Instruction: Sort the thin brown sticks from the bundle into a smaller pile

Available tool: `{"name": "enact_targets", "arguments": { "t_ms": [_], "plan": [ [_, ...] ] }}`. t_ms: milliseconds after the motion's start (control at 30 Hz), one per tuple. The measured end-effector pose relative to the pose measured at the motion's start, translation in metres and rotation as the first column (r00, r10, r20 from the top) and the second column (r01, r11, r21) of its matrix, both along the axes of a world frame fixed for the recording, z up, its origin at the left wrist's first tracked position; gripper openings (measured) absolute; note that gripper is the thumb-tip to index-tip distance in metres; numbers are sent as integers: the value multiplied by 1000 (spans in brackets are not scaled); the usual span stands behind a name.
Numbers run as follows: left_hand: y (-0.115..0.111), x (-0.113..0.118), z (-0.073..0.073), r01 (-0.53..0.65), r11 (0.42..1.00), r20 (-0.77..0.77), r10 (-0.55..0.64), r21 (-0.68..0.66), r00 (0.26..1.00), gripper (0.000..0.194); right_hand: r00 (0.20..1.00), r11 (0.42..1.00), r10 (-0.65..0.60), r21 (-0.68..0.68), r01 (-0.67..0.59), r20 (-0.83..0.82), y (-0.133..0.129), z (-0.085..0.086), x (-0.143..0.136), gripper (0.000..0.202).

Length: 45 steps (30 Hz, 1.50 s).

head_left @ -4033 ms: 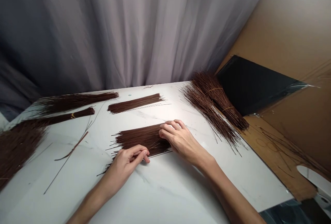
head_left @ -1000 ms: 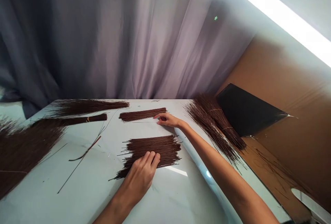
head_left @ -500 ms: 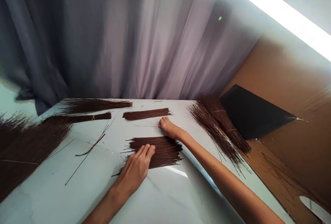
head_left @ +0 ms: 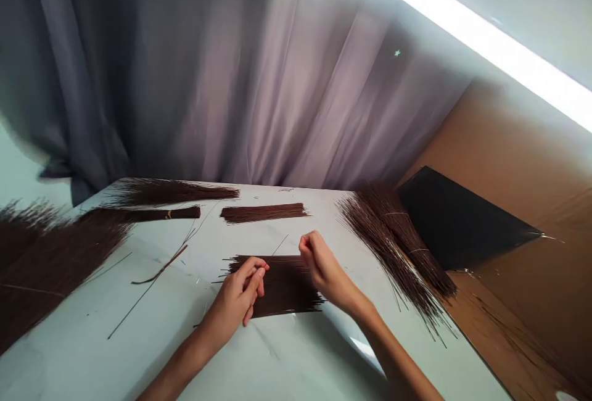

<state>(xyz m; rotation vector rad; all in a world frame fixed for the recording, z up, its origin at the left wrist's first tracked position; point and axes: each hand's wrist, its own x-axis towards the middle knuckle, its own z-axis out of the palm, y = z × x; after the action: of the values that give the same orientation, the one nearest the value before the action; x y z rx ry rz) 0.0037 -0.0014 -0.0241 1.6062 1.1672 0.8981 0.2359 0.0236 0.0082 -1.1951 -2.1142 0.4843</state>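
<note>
A grey curtain (head_left: 222,80), cut off above, hung beyond the white worktop (head_left: 277,364). The large brown bundle (head_left: 55,271) at left ran out of view. In the near middle lay a flat layer of brown sticks (head_left: 287,293), its left end partly hidden by the left hand (head_left: 245,290) and its far right corner by the right hand (head_left: 319,265). The right hand was curled, fingertips obscured; whether it gripped anything could not be told. The left hand pinched a thin stick (head_left: 280,246), faint against the worktop.
</note>
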Motion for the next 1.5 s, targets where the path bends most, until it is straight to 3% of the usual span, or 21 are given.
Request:
{"name": "enact_targets", "arguments": {
  "t_ms": [100, 167, 267, 367, 600, 933, 1500],
  "plan": [
    [0, 3, -6, 55, 994, 134, -41, -98, 990, 33, 998, 998, -27, -54, 24, -53, -23, -11, -18, 17],
    [-1, 3, -5, 30, 989, 184, -3, -146, 983, 33, 994, 996, -63, -68, 57, -89, -28, -20, -28, 18],
    [-1, 2, -4, -45, 983, 145, 71, -175, 987, 35, 988, 995, -78, -76, 68, -135, -29, -32, -37, 16],
    [1, 0, -3, -46, 979, 126, 73, -201, 989, 37, 980, 994, -79, -85, 65, -181, -29, -37, -43, 14],
    [3, 0, 4, -26, 963, 195, 81, -267, 978, 38, 977, 992, -68, -115, 45, -204, -35, -32, -45, 15],
    [1, -1, 10, -62, 971, 138, 96, -233, 986, 37, 976, 990, -28, -141, -3, -218, -42, -31, -53, 18],
    [3, -3, 9, -8, 966, 184, 58, -260, 981, 37, 967, 995, -45, -98, 21, -250, -38, -34, -56, 19]
  ]
}}
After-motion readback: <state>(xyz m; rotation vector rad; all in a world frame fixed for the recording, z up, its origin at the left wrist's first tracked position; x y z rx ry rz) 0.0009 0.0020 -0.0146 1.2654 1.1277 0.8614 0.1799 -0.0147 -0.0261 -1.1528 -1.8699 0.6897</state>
